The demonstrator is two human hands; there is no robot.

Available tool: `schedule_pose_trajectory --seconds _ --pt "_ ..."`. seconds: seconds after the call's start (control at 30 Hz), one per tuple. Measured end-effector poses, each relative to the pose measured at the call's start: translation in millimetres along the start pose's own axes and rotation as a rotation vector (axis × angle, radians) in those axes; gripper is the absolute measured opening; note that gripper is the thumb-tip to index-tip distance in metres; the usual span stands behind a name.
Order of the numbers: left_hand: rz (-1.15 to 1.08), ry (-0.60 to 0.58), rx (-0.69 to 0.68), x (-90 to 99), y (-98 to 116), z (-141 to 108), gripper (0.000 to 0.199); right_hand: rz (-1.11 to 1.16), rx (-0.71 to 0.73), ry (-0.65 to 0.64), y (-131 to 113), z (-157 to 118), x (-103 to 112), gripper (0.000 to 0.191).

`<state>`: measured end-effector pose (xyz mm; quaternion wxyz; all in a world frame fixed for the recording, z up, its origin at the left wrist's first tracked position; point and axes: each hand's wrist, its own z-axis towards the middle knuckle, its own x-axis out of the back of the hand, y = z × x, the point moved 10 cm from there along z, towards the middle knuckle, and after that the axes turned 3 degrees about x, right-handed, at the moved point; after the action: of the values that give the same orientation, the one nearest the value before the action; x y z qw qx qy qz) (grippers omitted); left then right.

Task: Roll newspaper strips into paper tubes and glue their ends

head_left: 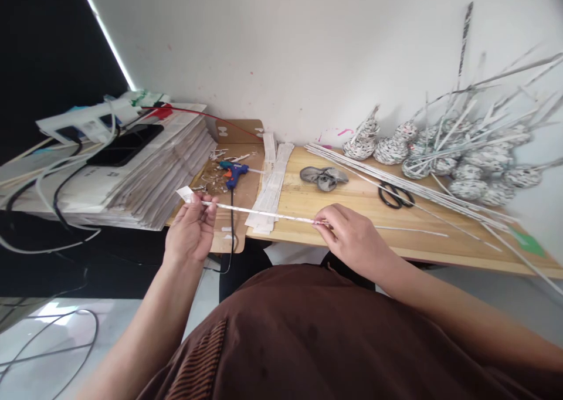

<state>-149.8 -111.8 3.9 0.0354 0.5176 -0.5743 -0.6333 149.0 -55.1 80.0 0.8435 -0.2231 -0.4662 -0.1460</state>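
Note:
A thin rolled paper stick (264, 213) stretches level between my hands, above the front of the table. My left hand (192, 227) pinches its left end, where a flat flap of white paper sticks out past the fingers. Thumb and fingers of my right hand (347, 233) are closed on the stick farther right, and its thin tail runs on beyond the hand. Just behind the left part of the stick lies a blue glue gun (234, 172) on a brown board (253, 197). Flat paper strips (275, 183) lie behind the middle of the stick.
At left, a tall stack of paper (162, 165) carries a phone (127, 144), a power strip (88, 121) and cables. A grey cloth bundle (324, 178), black scissors (396, 195) and long paper sticks (409, 180) lie at right. Several woven paper shapes (391, 150) stand against the wall.

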Motion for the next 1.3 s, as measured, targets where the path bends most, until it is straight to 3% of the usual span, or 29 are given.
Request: schedule_pose_trajectory --seconds 0.2,0.37,0.6,0.7,0.83,1.07,1.23,1.3 --pt "-0.003 0.019 -0.004 3.1 0.3 -0.5 0.021 -0.028 0.046 0.04 -5.5 1.3 3.3 0.011" --pt "-0.008 0.014 -0.018 3.3 -0.3 -2.0 0.021 0.072 -0.072 0.026 8.0 0.7 -2.2 0.007" --pt "0.019 -0.028 -0.021 2.1 0.5 -3.1 0.011 0.279 -0.243 -0.098 20.1 0.6 -12.8 0.013" --pt "0.018 -0.062 -0.021 -2.6 2.6 -4.6 0.009 0.452 -0.386 -0.26 30.7 -5.0 -32.7 0.02" --pt "0.01 -0.07 -0.011 -4.6 4.0 -5.8 0.008 0.928 -0.634 -0.56 27.9 -25.6 -70.9 0.03" --pt "0.003 -0.029 0.02 -3.9 2.6 -9.3 0.01 0.684 -0.458 -0.344 26.6 -11.7 -46.4 0.026" --pt "-0.024 -0.046 0.053 -8.0 0.8 -10.2 0.011 1.317 -0.748 -0.694 8.9 -43.1 -89.9 0.035" --pt "-0.028 -0.04 0.069 -7.2 -2.0 -10.7 0.01 1.389 -0.773 -0.749 4.2 -46.7 -95.0 0.035"
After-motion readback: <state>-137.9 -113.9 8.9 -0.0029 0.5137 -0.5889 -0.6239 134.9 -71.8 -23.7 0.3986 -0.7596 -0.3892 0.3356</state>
